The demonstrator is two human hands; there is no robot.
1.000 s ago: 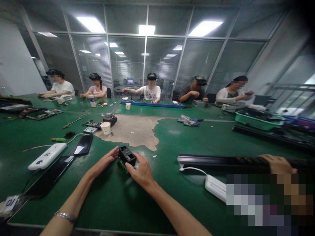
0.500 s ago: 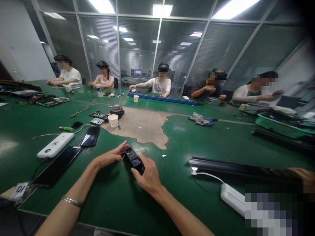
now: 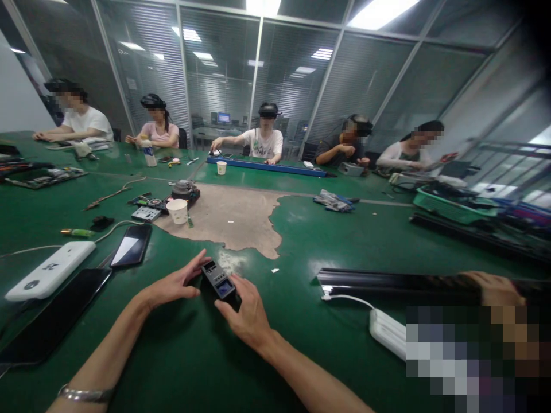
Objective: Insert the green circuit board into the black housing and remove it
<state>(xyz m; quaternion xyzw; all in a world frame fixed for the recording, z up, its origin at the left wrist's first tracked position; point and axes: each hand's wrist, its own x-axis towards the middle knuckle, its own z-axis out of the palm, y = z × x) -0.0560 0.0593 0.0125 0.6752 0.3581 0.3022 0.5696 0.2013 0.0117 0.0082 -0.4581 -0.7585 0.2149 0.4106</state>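
Note:
A small black device [image 3: 217, 281] with a little blue screen lies on the green table mat [image 3: 181, 350] in front of me. My left hand [image 3: 174, 283] rests flat on the mat, fingertips touching the device's left side. My right hand [image 3: 246, 310] grips the device's near end with thumb and fingers. A silver bracelet [image 3: 86, 394] sits on my left wrist.
On the left lie a white power bank [image 3: 49, 271], a black phone [image 3: 131, 245], a dark tablet [image 3: 51, 318] and a paper cup [image 3: 178, 210]. On the right are a black bar [image 3: 387, 281], a white adapter [image 3: 385, 330] and another person's hand [image 3: 495, 287]. Several people sit along the far edge.
The device went from standing on edge between my hands to lying flat, screen up. My view shifted, and both hands stay on the device.

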